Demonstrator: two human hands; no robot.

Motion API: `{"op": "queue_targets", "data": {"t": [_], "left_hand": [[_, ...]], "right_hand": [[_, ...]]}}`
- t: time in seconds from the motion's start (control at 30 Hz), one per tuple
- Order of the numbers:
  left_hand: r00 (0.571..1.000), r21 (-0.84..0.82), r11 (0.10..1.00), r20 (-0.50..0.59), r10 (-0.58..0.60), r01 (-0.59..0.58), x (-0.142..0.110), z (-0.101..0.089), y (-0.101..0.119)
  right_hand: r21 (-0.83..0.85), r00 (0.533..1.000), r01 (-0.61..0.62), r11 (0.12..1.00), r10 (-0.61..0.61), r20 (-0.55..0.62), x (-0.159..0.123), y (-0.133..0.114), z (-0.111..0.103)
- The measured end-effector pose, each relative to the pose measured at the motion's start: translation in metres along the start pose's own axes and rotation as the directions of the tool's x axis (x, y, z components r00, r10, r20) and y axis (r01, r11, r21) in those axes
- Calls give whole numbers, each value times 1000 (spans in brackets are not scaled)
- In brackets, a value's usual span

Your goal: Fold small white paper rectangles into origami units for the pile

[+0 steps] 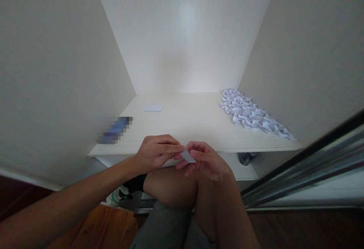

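Note:
Between my two hands, just past the front edge of the white shelf [184, 120] and above my knees, is a small piece of white paper [188, 156]. My left hand [159, 151] pinches its upper left corner between the fingertips. On its other side my right hand [205, 158] grips the paper with thumb and bent fingers. A flat white slip of paper [153, 108] lies toward the back left of the shelf. Along the right wall stretches a heap of folded or twisted white paper pieces [250, 114].
A blurred-out blue object, perhaps a phone [116, 130], lies by the left wall. Side walls and a back panel enclose the shelf. Below it on the right, a dark round object [246, 158] stands on a lower shelf. A metal door track [307, 165] runs along the right.

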State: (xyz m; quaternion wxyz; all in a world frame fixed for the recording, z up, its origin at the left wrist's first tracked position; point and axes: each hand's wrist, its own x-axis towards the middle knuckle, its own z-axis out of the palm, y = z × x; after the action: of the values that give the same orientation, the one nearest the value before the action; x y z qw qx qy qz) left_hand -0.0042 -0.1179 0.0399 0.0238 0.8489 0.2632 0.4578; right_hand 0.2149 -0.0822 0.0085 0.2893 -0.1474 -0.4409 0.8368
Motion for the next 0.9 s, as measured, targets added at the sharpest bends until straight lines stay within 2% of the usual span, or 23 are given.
{"op": "queue_targets", "data": {"t": [0.1, 0.2, 0.4, 0.57, 0.73, 0.9], "left_hand": [[992, 2, 999, 125, 35, -35, -12, -6, 17], [986, -39, 998, 160, 55, -50, -21, -9, 33], [991, -65, 995, 111, 80, -73, -31, -15, 57], [996, 18, 998, 65, 60, -61, -37, -23, 67], [998, -27, 998, 15, 66, -65, -36, -33, 67], [999, 2, 1000, -26, 30, -30, -38, -32, 59]], "right_hand": [[0, 1000, -25, 1000, 25, 19, -18, 21, 9], [12, 997, -53, 998, 53, 48, -32, 36, 18], [92, 996, -39, 995, 31, 81, -45, 49, 38], [134, 996, -21, 991, 10, 86, -46, 48, 52], [76, 1000, -7, 997, 7, 0, -38, 45, 58], [41, 1000, 15, 999, -15, -12, -23, 45, 59]]}}
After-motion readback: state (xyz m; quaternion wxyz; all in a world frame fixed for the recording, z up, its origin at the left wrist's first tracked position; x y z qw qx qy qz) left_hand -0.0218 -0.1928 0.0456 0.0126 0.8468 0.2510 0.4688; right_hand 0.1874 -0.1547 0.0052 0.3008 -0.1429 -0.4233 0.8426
